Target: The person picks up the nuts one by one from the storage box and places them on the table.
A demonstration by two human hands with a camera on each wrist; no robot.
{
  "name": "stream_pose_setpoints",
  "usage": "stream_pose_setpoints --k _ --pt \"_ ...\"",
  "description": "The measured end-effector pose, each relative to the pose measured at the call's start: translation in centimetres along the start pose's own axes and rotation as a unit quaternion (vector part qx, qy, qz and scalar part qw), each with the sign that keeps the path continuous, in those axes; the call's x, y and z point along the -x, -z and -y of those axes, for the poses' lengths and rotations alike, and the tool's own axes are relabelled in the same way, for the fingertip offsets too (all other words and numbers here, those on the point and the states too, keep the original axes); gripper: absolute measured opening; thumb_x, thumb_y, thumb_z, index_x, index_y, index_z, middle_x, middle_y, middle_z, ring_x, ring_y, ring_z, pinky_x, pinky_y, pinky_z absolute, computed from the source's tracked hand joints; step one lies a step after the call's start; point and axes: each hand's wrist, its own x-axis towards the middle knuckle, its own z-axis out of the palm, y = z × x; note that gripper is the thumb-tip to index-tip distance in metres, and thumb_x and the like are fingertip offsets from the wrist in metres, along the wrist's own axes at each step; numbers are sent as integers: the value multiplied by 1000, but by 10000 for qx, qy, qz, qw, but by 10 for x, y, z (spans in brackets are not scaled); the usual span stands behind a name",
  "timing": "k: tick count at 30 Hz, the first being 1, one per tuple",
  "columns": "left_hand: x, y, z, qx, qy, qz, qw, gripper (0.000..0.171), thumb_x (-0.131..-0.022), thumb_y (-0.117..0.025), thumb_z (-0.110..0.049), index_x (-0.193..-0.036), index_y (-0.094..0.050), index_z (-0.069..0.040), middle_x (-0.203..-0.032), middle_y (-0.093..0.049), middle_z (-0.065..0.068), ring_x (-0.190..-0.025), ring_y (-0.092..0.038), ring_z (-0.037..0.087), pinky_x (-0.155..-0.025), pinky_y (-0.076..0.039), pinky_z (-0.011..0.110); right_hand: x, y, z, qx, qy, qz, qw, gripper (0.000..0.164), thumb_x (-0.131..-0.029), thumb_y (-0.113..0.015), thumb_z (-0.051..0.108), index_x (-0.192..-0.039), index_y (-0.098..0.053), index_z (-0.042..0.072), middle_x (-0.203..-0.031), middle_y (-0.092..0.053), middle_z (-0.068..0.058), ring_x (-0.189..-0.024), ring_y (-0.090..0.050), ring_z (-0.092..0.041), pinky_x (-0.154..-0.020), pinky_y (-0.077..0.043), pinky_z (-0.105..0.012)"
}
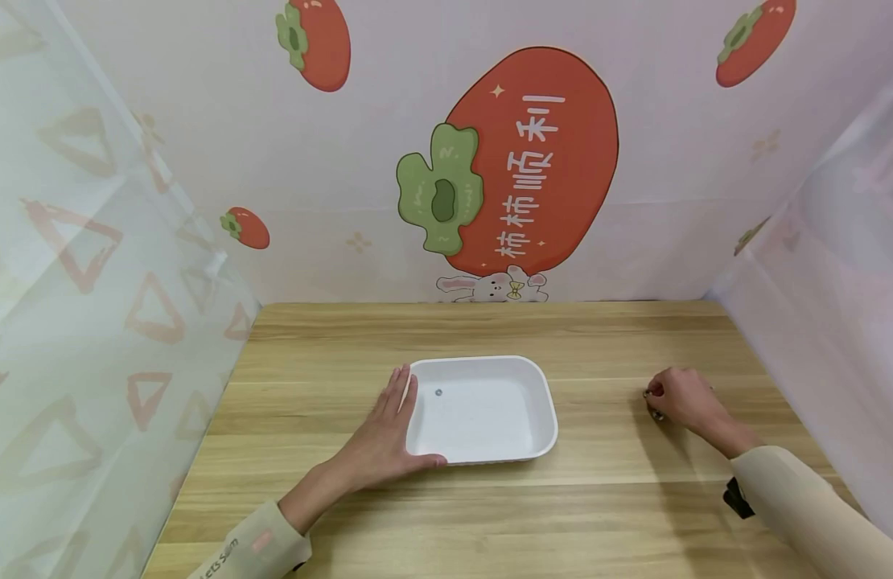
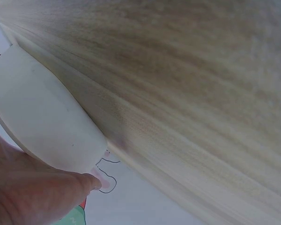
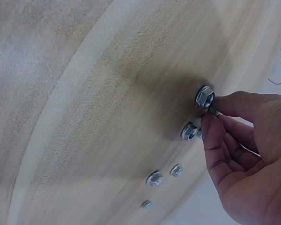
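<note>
A white rectangular tray (image 1: 483,463) stands on the wooden table, with one small metal nut (image 1: 438,392) inside near its left wall. My left hand (image 1: 377,446) rests against the tray's left end, fingers straight at the far left corner and thumb along the near rim. To the right of the tray, my right hand (image 1: 689,398) pinches a small metal nut (image 3: 213,111) between thumb and index finger, largely hidden by the fingertips. Close by these fingertips lie a large flange nut (image 3: 205,97) and another flange nut (image 3: 189,131).
Several more nuts lie on the table beyond the right hand, among them a medium flange nut (image 3: 154,178), a smaller one (image 3: 176,170) and a tiny one (image 3: 146,204). Printed cloth walls (image 1: 671,201) border the wooden table (image 1: 331,338) at back and sides.
</note>
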Motion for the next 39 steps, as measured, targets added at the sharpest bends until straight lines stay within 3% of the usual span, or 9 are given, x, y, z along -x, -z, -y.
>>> stream_pose_setpoints --k 3,7,13,17,21,26,29,34,39 --pt "0 0 0 9 22 55 10000 136 -83 -74 -76 -167 -5 6 -177 6 22 -164 6 37 -131 -13 53 0 0 0 11 -29 35 10000 11 -90 -76 7 -81 -76 1 -75 -71 -7 -64 -61 -19 -58 -53 -41" --pt "0 -1 1 -33 38 99 9999 136 -84 -72 -77 -167 -3 5 -177 8 20 -164 8 35 -131 -11 51 0 -1 -1 16 42 -11 10000 23 -90 -75 8 -70 -64 11 -63 -54 5 -58 -43 -14 -55 -33 -32" --pt "-1 0 1 -22 8 48 10000 136 -84 -73 -76 -167 -4 5 -177 10 18 -164 7 35 -131 -13 51 1 0 2 -29 183 -142 9997 44 -90 -74 6 -63 -42 17 -60 -31 8 -56 -28 -9 -55 -22 -28" --pt "-1 -1 1 -27 -18 -1 10000 135 -83 -74 -76 -167 -6 6 -177 5 21 -164 5 37 -131 -15 52 0 5 7 -35 294 -284 9992 31 -89 -74 3 -67 -53 8 -63 -43 3 -58 -34 -10 -56 -30 -28" --pt "-2 -1 1 -12 -6 -10 10000 136 -83 -74 -76 -167 -6 6 -177 6 20 -164 5 37 -131 -15 52 -4 14 20 -18 493 -468 9977 10 -89 -76 2 -83 -70 -3 -75 -65 -8 -64 -53 -16 -59 -47 -35" --pt "-2 -1 2 23 61 94 9999 136 -83 -73 -76 -167 -2 4 -177 13 14 -164 10 32 -132 -11 50 -9 25 49 76 771 -641 9949 19 -90 -80 4 -103 -77 -10 -89 -75 -19 -77 -73 -29 -70 -62 -48" --pt "-2 -1 2 8 75 113 9999 136 -83 -73 -77 -168 -1 3 -177 12 15 -164 11 31 -131 -12 50 -12 30 69 139 916 -662 9935 21 -90 -81 5 -106 -78 -8 -91 -76 -18 -79 -74 -29 -70 -62 -47" --pt "-1 -2 1 41 18 -18 10000 136 -82 -75 -76 -167 -6 5 -177 5 20 -164 5 36 -130 -18 53 -18 32 97 105 1293 -842 9880 12 -87 -81 3 -98 -79 -3 -86 -74 -11 -74 -70 -22 -66 -61 -43" --pt "-1 -1 0 76 78 74 9999 137 -83 -74 -77 -168 -3 4 -177 11 17 -164 9 34 -131 -14 52 -24 33 121 20 1686 -1048 9801 10 -84 -80 0 -94 -79 -2 -81 -72 -7 -71 -68 -18 -63 -60 -38"
